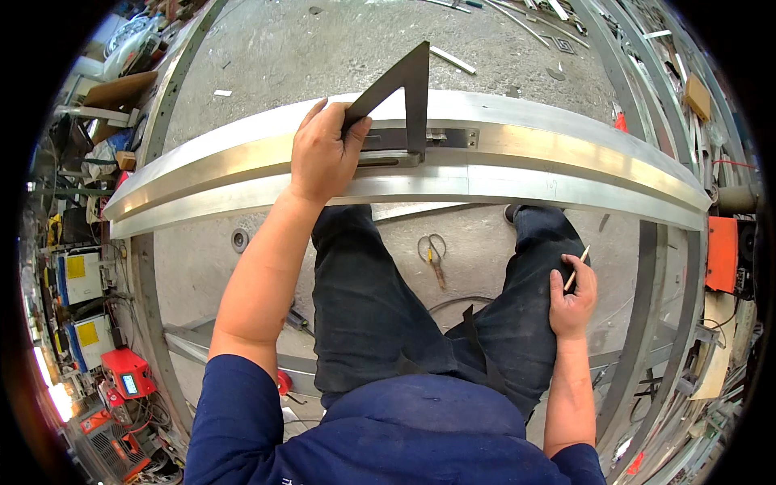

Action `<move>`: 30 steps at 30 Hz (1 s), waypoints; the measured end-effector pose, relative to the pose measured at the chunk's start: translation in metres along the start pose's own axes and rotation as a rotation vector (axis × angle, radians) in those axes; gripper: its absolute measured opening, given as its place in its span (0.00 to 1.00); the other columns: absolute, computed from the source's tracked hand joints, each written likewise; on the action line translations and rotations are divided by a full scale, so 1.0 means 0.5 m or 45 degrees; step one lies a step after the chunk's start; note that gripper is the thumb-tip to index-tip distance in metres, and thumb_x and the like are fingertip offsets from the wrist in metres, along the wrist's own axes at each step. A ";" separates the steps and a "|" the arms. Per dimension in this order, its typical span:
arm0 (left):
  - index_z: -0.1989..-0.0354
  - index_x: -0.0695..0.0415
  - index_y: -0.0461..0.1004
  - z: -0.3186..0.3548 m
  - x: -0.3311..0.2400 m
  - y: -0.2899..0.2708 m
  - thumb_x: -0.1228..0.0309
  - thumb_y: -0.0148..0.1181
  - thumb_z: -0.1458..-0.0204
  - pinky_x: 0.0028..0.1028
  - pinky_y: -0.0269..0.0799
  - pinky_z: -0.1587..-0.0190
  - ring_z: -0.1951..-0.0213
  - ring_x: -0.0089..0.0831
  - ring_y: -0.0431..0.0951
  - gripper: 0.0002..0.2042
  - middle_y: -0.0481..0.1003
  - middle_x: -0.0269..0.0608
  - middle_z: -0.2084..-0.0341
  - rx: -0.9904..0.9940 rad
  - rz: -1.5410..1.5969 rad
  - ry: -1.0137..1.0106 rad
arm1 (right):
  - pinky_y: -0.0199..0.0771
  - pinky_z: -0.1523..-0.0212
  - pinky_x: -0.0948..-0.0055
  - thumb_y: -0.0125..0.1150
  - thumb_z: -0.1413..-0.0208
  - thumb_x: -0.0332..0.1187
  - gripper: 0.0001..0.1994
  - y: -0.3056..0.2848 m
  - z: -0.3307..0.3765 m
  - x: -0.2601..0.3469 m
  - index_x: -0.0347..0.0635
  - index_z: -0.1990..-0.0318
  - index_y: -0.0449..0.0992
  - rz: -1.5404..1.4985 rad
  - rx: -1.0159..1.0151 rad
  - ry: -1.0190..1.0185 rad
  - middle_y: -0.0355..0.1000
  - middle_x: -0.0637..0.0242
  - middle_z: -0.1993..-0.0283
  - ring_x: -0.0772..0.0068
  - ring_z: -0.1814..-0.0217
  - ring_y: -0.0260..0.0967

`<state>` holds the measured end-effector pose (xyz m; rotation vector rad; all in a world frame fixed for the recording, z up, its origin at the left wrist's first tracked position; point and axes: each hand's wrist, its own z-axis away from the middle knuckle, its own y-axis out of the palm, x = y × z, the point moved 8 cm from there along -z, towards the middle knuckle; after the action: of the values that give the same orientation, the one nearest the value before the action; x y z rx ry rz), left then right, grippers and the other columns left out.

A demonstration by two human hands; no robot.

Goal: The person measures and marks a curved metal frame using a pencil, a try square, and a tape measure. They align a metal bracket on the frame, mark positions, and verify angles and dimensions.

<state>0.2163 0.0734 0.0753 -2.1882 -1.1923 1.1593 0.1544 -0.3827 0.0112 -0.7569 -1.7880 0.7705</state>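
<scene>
A long silvery aluminium profile (558, 153) lies crosswise in front of me, with a dark metal fitting (461, 138) set in its middle. My left hand (325, 153) is closed on the slanted edge of a dark triangular square (416, 89). The square stands upright, its thick base against the profile beside the fitting, covering part of it. On my right thigh rests my right hand (572, 305), its fingers pinching a slim pale pencil (575, 275) well away from the profile.
Steel rails (640, 323) run along both sides under the profile's ends. Scissors (433, 259) and a small round disc (239, 239) lie on the concrete floor. A red machine (128, 373) stands at left, an orange box (722, 255) at right. Metal offcuts (453, 60) lie beyond the profile.
</scene>
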 end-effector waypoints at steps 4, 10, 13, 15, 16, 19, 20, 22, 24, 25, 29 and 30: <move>0.53 0.63 0.78 -0.008 -0.008 0.001 0.67 0.65 0.36 0.43 0.73 0.38 0.63 0.51 0.80 0.11 0.80 0.49 0.69 -0.004 -0.072 -0.041 | 0.71 0.41 0.58 0.72 0.44 0.29 0.16 0.000 -0.001 -0.001 0.40 0.47 0.80 -0.016 0.005 0.014 0.80 0.56 0.51 0.50 0.46 0.75; 0.49 0.62 0.77 -0.004 0.014 0.018 0.63 0.63 0.35 0.49 0.67 0.33 0.58 0.48 0.83 0.15 0.83 0.47 0.66 -0.036 -0.331 0.008 | 0.72 0.42 0.58 0.72 0.44 0.29 0.17 0.003 0.000 -0.006 0.40 0.47 0.80 -0.040 -0.005 0.007 0.80 0.57 0.51 0.51 0.46 0.75; 0.45 0.60 0.77 -0.003 0.012 0.020 0.62 0.62 0.34 0.49 0.65 0.31 0.57 0.46 0.83 0.16 0.83 0.45 0.65 -0.055 -0.399 0.016 | 0.72 0.42 0.58 0.72 0.44 0.29 0.17 0.002 0.000 -0.007 0.40 0.47 0.80 -0.031 -0.008 -0.002 0.80 0.56 0.51 0.51 0.46 0.75; 0.41 0.59 0.75 -0.003 0.010 0.020 0.61 0.62 0.34 0.49 0.63 0.30 0.55 0.45 0.83 0.19 0.83 0.44 0.62 -0.051 -0.430 0.013 | 0.72 0.42 0.58 0.72 0.43 0.29 0.17 0.001 0.001 -0.008 0.40 0.47 0.80 -0.028 -0.011 -0.008 0.80 0.56 0.51 0.50 0.46 0.75; 0.38 0.58 0.74 -0.004 0.007 0.019 0.60 0.62 0.34 0.49 0.63 0.30 0.54 0.44 0.83 0.21 0.84 0.43 0.60 -0.047 -0.442 0.012 | 0.72 0.42 0.58 0.72 0.43 0.29 0.17 0.001 0.001 -0.007 0.40 0.47 0.80 -0.025 -0.008 -0.005 0.80 0.56 0.51 0.50 0.46 0.75; 0.30 0.55 0.67 0.002 0.009 0.018 0.51 0.65 0.38 0.49 0.60 0.27 0.47 0.43 0.82 0.32 0.82 0.43 0.50 -0.069 -0.450 0.067 | 0.72 0.41 0.58 0.72 0.43 0.29 0.17 0.002 0.000 -0.006 0.40 0.47 0.80 -0.028 -0.003 0.000 0.80 0.56 0.50 0.50 0.46 0.75; 0.27 0.54 0.65 0.004 0.010 0.016 0.46 0.67 0.40 0.49 0.58 0.26 0.44 0.42 0.81 0.37 0.81 0.43 0.47 -0.082 -0.448 0.095 | 0.72 0.41 0.58 0.72 0.44 0.29 0.17 0.002 0.000 -0.007 0.40 0.47 0.80 -0.036 -0.005 0.001 0.80 0.56 0.50 0.50 0.46 0.75; 0.26 0.54 0.63 0.010 0.007 0.018 0.38 0.69 0.49 0.49 0.54 0.24 0.40 0.42 0.78 0.47 0.79 0.44 0.42 0.016 -0.528 0.104 | 0.72 0.41 0.58 0.72 0.44 0.29 0.17 0.001 0.001 -0.009 0.39 0.47 0.80 -0.050 -0.008 0.010 0.80 0.56 0.50 0.50 0.46 0.75; 0.25 0.55 0.62 0.016 -0.002 0.016 0.31 0.71 0.57 0.49 0.51 0.22 0.36 0.42 0.76 0.55 0.77 0.45 0.39 0.099 -0.589 0.118 | 0.72 0.41 0.58 0.72 0.44 0.29 0.17 0.000 0.001 -0.013 0.39 0.47 0.80 -0.063 -0.012 0.027 0.80 0.56 0.50 0.50 0.46 0.75; 0.26 0.55 0.62 0.022 0.000 0.014 0.29 0.71 0.61 0.49 0.50 0.22 0.35 0.42 0.75 0.58 0.76 0.45 0.38 0.131 -0.605 0.122 | 0.72 0.41 0.58 0.72 0.44 0.29 0.17 0.000 0.002 -0.013 0.39 0.47 0.80 -0.062 -0.015 0.028 0.80 0.56 0.50 0.50 0.46 0.75; 0.26 0.59 0.62 0.045 0.013 0.008 0.28 0.73 0.64 0.49 0.46 0.20 0.32 0.40 0.72 0.60 0.76 0.45 0.37 0.183 -0.635 0.131 | 0.72 0.41 0.58 0.72 0.44 0.28 0.17 0.000 -0.001 -0.009 0.39 0.47 0.80 -0.055 -0.013 0.042 0.80 0.56 0.51 0.50 0.46 0.75; 0.26 0.59 0.62 0.048 0.015 0.008 0.29 0.73 0.63 0.50 0.45 0.20 0.32 0.40 0.72 0.60 0.76 0.45 0.37 0.177 -0.637 0.130 | 0.72 0.41 0.58 0.72 0.44 0.28 0.17 0.000 -0.001 -0.009 0.39 0.47 0.80 -0.053 -0.008 0.047 0.80 0.56 0.51 0.50 0.46 0.75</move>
<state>0.2011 0.0762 0.0552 -1.6858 -1.4533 0.8760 0.1563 -0.3859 0.0090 -0.7315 -1.7684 0.7191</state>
